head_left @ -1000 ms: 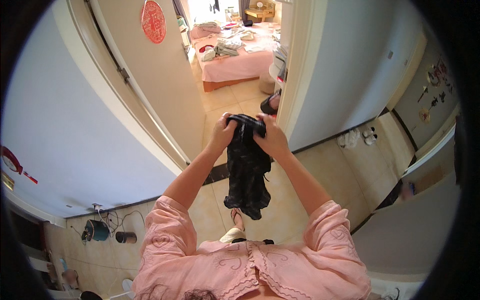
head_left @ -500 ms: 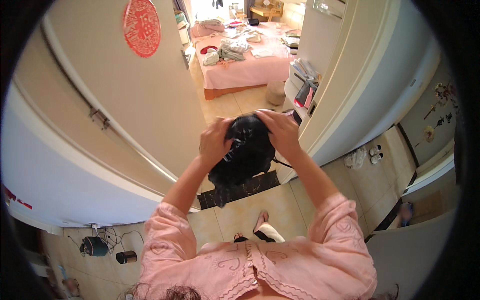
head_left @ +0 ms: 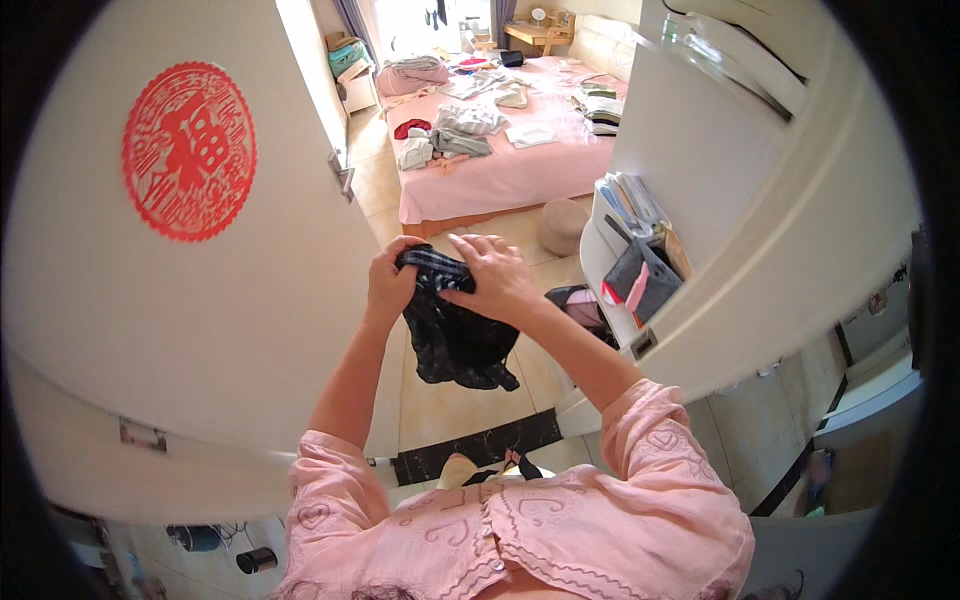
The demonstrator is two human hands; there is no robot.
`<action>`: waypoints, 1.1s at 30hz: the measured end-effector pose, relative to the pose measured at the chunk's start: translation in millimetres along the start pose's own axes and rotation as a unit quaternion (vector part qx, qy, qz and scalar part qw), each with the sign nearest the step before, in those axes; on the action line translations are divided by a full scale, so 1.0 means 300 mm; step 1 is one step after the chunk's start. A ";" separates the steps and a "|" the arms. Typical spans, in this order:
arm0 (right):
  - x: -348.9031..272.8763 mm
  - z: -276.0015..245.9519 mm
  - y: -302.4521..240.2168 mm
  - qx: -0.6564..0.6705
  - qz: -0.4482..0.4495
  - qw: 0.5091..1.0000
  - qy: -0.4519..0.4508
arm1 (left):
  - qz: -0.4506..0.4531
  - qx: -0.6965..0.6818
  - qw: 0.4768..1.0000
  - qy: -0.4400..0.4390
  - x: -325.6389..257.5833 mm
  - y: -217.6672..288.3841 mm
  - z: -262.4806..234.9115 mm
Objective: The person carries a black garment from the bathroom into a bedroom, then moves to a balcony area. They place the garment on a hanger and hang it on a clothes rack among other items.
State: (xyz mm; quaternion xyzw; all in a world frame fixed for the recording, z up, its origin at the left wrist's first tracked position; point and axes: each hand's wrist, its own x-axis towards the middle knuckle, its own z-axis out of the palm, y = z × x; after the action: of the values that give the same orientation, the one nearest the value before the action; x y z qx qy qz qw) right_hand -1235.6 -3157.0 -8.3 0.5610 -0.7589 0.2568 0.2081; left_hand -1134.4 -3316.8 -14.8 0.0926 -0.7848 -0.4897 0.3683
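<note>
Red sign point(head_left: 190, 151), approx. round, scalloped rim, papercut type, flat on pale door point(head_left: 290, 330), L of door handle point(head_left: 341, 177). Ctr.: bold red motif w/ small cut-out openings on its R side. Periphery: char.-like strokes, red on pale ground, set in a ring btwn. motif & rim; fine strokes only partly legible. Folders point(head_left: 637, 203) upright on white shelf unit point(head_left: 599, 260), R of doorway: spine marks, if any, too small to read. Dark garment point(head_left: 460, 340): pale marks along upper band; lettering vs. pattern, can't tell.
</note>
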 end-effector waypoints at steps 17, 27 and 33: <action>0.811 0.302 0.455 0.325 0.176 0.922 0.114 | -0.292 0.037 0.941 -0.165 0.325 -0.860 0.086; 0.858 0.464 0.828 0.315 0.245 0.914 0.071 | -0.361 -0.038 0.929 -0.069 0.673 -0.996 0.110; 0.785 0.564 1.078 0.315 0.274 0.908 0.032 | -0.258 -0.009 0.960 0.111 0.884 -0.926 -0.050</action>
State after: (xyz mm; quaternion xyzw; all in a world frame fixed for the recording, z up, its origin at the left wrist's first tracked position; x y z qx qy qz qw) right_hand -1617.1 -3360.7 -48.9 0.3590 -0.7552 0.5475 -0.0337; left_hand -1372.9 -3601.2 -114.4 0.3424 -0.6839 -0.5620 0.3149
